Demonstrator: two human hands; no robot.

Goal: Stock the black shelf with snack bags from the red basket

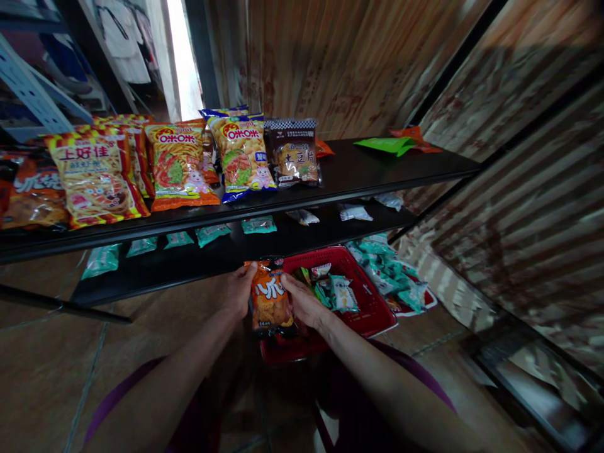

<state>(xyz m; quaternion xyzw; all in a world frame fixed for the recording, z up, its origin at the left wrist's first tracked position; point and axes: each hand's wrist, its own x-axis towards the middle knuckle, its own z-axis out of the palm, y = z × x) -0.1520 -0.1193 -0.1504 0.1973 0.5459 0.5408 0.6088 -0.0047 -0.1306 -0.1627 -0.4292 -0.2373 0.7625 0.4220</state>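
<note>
An orange snack bag (268, 296) is held upright between both hands, just over the near left corner of a red plastic basket (372, 308) on the floor. My left hand (240, 286) grips the bag's left edge, fingers curled round it. My right hand (302, 302) clasps its right edge the same way. Several small teal and white packets (340, 292) lie inside the basket. The bag sits just below the front edge of the lower black shelf (189, 267).
The upper black shelf (358, 170) carries a row of standing snack bags (179, 165) on the left and a flat green packet (387, 145) at the right. Small teal packets (258, 224) line the lower shelf. More teal packets (391, 270) are heaped beside the basket. Corrugated wall stands at right.
</note>
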